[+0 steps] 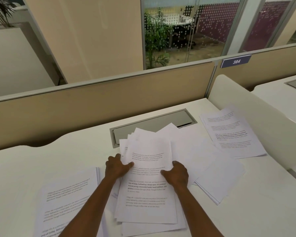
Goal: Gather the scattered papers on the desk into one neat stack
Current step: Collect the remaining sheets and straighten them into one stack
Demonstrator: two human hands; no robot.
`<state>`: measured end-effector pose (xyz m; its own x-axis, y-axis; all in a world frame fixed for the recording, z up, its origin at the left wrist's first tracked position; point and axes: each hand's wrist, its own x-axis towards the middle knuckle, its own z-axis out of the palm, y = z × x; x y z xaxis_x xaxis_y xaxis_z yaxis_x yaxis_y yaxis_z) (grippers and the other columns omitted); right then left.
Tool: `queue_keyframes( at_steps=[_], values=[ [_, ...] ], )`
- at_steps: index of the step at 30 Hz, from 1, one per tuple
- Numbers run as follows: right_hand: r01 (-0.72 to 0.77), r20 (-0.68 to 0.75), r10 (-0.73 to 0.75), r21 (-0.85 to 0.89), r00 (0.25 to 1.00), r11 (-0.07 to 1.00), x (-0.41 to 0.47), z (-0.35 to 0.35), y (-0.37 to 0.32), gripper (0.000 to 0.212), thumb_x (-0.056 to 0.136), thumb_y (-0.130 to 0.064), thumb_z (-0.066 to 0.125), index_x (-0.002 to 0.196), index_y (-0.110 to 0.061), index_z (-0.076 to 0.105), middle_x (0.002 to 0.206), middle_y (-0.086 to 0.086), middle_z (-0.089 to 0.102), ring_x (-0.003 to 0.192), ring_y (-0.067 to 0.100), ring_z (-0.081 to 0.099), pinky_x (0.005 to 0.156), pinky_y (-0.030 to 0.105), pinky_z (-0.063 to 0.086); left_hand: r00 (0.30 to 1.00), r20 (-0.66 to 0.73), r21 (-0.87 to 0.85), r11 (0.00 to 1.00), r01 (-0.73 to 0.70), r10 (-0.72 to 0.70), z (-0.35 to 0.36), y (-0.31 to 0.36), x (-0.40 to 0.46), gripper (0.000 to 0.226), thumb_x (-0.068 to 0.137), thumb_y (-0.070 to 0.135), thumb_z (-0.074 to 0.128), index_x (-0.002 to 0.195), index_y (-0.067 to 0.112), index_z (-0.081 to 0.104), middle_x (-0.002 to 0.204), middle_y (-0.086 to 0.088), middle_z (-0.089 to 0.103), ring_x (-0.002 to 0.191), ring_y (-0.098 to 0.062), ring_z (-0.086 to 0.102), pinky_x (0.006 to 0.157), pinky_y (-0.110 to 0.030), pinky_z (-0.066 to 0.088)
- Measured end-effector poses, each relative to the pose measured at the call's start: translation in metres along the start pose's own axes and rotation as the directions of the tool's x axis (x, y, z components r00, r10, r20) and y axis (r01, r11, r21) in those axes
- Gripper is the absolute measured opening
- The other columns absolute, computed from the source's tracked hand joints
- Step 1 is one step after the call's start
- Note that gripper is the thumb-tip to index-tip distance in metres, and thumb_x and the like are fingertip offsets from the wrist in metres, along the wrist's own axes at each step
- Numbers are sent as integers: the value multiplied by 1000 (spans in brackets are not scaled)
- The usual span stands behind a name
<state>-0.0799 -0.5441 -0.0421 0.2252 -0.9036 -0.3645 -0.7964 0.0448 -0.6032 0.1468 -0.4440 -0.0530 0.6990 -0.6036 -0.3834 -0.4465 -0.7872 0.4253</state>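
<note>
Left hand (pixel 117 166) and right hand (pixel 175 173) grip fanned centre pile (pixel 149 183) by side edges, likely to square it; loose sheets (pixel 229 134) wait at table's (pixel 24 168) right edge.

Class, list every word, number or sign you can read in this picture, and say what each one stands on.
"384": white digits on the blue number plate fixed to the desk partition.
Printed paragraphs on the middle pile gripped by the left hand and right hand: too blurred to read.
Print on the left pile and the far right pile: too blurred.
</note>
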Motion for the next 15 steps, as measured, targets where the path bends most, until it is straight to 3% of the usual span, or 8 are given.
queue_keyframes(
  at_steps=[2,5,9,12,15],
  values=[
    [14,19,-15,41,1000,999,-4,2,0,56,77,-34,78,125,-17,56,123,6,64,109,24,63,92,32,54,1000,13,-67,998,-22,23,1,2,-11,95,78,63,73,150,16,32,145,-15,49,132,-36,51,105,-47,48],
    [-7,92,-17,249,996,969,-6,8,5,51,75,-21,79,118,-19,51,112,2,66,96,21,63,84,33,56,996,55,-219,974,-52,66,2,2,-26,94,78,53,79,149,19,28,141,-10,55,125,-34,58,97,-45,52],
    [-88,162,-1,544,987,834,-6,6,22,51,75,-6,78,119,-19,56,114,3,68,95,19,66,84,36,58,983,167,-406,914,-3,78,-3,-2,-40,88,78,52,80,146,28,29,133,0,55,121,-30,59,96,-42,52],
    [-77,96,24,601,995,796,-11,-2,37,53,78,-5,77,121,-26,54,104,-8,64,93,13,63,84,33,53,972,232,-534,840,97,36,-6,-12,-48,76,80,44,79,138,29,32,130,-3,56,114,-30,62,99,-47,54],
    [-29,51,0,565,999,824,-16,-7,50,51,87,-9,70,132,-25,52,112,-4,62,103,19,60,93,33,50,938,340,-610,773,173,59,-1,-19,-57,64,84,27,78,137,19,42,134,-9,60,113,-29,64,100,-49,54]
  ],
)
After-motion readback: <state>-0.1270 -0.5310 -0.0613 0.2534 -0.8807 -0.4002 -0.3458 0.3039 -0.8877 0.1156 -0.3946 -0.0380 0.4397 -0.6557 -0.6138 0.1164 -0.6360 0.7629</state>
